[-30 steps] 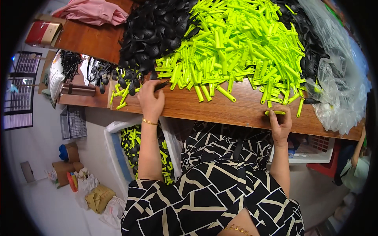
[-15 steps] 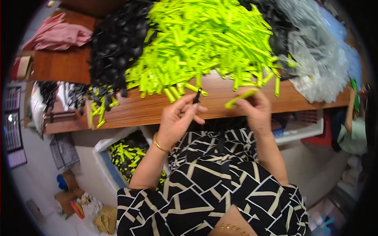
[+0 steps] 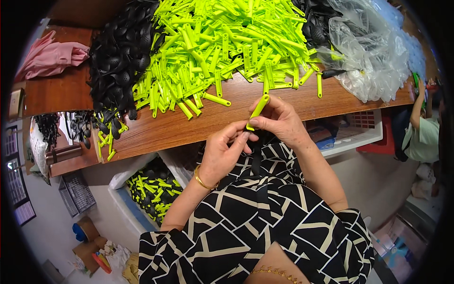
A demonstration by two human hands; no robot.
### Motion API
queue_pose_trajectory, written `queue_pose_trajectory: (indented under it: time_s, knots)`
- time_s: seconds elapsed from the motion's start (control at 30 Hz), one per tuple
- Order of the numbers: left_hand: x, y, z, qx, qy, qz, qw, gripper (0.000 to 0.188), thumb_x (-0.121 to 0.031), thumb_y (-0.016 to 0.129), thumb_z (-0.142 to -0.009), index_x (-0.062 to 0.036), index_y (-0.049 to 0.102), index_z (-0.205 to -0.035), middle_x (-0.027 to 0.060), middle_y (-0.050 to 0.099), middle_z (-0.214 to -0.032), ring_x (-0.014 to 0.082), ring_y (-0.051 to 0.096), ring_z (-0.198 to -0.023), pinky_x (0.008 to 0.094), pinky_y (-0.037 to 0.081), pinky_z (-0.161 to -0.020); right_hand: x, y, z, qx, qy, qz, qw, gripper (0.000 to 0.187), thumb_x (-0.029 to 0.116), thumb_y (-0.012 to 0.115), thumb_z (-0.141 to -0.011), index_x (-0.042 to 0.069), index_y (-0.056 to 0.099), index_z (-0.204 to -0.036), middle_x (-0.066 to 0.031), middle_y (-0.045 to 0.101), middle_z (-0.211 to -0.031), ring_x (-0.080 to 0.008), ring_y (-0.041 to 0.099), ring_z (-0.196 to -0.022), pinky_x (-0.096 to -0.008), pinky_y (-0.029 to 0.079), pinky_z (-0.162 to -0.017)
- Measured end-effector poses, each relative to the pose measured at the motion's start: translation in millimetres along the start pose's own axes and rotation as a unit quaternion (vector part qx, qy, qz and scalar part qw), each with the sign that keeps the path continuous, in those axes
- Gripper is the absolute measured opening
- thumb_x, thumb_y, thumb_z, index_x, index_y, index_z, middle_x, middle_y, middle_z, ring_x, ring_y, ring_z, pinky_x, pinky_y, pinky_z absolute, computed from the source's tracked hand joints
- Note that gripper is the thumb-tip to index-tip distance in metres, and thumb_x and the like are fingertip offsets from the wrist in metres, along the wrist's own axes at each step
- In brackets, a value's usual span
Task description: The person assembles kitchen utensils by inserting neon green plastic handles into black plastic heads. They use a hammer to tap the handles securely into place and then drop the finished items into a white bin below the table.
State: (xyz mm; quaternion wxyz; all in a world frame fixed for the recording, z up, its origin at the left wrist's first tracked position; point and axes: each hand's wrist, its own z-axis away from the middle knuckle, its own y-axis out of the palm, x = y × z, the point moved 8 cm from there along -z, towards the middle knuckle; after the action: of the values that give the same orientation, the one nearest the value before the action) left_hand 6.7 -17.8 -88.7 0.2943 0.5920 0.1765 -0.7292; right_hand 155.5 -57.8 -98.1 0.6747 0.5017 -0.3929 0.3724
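Observation:
In front of my body, just below the table's front edge, my two hands meet. My right hand pinches a lime-green plastic handle that tilts up and to the right. My left hand is closed at the handle's lower end, on a small black piece mostly covered by the fingers. Handle and black piece touch or nearly touch; I cannot tell whether they are joined. Beyond my hands spreads a large heap of lime-green handles, with black perforated spoon heads piled to its left.
The wooden table carries clear plastic bags at right and a pink cloth at far left. Below it stand a lined bin of green-and-black pieces and a white crate. Another person is at far right.
My right hand has brought the green handle leftward to my left hand, and the hands now meet. The handle has turned steeper. The whole view has shifted slightly.

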Motion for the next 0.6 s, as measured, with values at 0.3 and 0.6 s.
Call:
queue_pose_trajectory:
  time_s: [0.3, 0.6]
  knots:
    - [22.1, 7.7, -4.3, 0.093, -0.067, 0.109, 0.987, 0.028, -0.011, 0.052, -0.109, 0.0037, 0.059, -0.132, 0.0132, 0.074, -0.110, 0.0177, 0.074, -0.097, 0.0283, 0.057, -0.090, -19.5, -3.4, 21.5, -0.043, -0.046, 0.000, 0.998, 0.020, 0.003, 0.073, -0.094, 0.001, 0.065, -0.113, -0.0023, 0.068, -0.101, -0.0093, 0.068, -0.093, -0.0254, 0.054, -0.085]
    - [51.8, 13.5, 7.8, 0.132, -0.160, 0.244, 0.947, 0.028, -0.018, 0.065, -0.103, -0.0008, 0.062, -0.125, 0.0108, 0.074, -0.099, 0.0119, 0.069, -0.074, 0.0234, 0.055, -0.072, -8.7, -0.9, 24.4, 0.010, -0.013, 0.172, 0.985, 0.044, 0.009, 0.078, -0.089, 0.002, 0.065, -0.131, -0.0052, 0.072, -0.097, -0.0130, 0.069, -0.090, -0.0301, 0.055, -0.083]
